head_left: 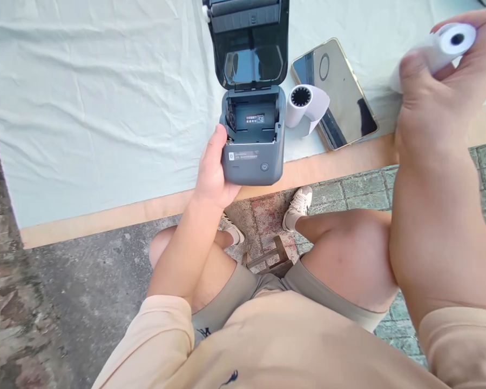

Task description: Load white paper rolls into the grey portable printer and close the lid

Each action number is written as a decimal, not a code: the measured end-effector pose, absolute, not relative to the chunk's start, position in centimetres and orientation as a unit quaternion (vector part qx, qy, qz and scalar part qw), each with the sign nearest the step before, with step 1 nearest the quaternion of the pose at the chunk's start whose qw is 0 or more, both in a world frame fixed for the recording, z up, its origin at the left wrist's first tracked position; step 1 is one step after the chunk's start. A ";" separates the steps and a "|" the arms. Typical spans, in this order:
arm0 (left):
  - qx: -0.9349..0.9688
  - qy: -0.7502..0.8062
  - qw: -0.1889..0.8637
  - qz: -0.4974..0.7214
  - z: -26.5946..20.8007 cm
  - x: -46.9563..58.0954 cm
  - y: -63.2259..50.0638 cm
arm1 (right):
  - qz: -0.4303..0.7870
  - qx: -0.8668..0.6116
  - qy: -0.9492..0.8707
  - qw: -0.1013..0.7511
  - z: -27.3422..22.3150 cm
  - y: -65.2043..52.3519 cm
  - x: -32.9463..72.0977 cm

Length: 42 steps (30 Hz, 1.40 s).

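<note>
My left hand (215, 170) grips a dark grey label printer (251, 162) from its left side, the thumb on the edge and the other fingers hidden beneath. The printer's black lid (251, 59) is swung up, and its paper bay shows no roll inside. At the upper right, my right hand (449, 81) is closed around a white paper roll (433, 51), with the hollow core facing up and to the right. A second paper roll (295, 112), partly unwound, rests just right of the printer, its loose end curling toward a phone.
The phone (340, 92) lies on the pale cloth (85, 119) that covers the table. A bare wooden edge (146, 212) runs along the near side. Below are my legs, a small wooden stool (281, 254) and paved ground.
</note>
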<state>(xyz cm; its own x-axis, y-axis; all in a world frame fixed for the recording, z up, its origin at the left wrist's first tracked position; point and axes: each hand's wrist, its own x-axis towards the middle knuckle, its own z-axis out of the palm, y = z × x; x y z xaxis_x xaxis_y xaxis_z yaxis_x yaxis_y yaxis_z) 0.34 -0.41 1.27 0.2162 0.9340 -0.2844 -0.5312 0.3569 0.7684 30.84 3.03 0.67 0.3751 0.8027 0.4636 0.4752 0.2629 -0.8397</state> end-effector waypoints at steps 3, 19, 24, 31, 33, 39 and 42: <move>0.256 0.377 0.732 0.507 1.4 0.5 -0.5 | 0.092 -0.641 -0.591 0.481 -0.6 3.1 32.0; 0.256 0.365 0.740 0.504 2.0 0.7 -0.7 | 0.017 -0.708 -0.664 0.241 4.3 0.5 19.1; 0.267 0.366 0.738 0.500 1.8 0.5 -0.7 | 0.102 -0.683 -0.638 0.339 4.0 1.4 19.3; 0.291 0.370 0.737 0.484 1.6 0.5 -0.8 | 0.473 -0.469 -0.447 0.597 5.5 1.2 19.7; 0.293 0.375 0.737 0.480 1.7 0.5 -0.8 | 0.563 -0.450 -0.432 0.542 6.2 0.8 19.3; 0.300 0.386 0.736 0.468 1.9 0.5 -1.0 | 0.378 -0.495 -0.616 0.482 7.7 -0.9 16.8; 0.306 0.396 0.718 0.485 1.9 0.8 -1.3 | 0.183 -0.563 -0.720 0.362 7.9 -1.5 15.5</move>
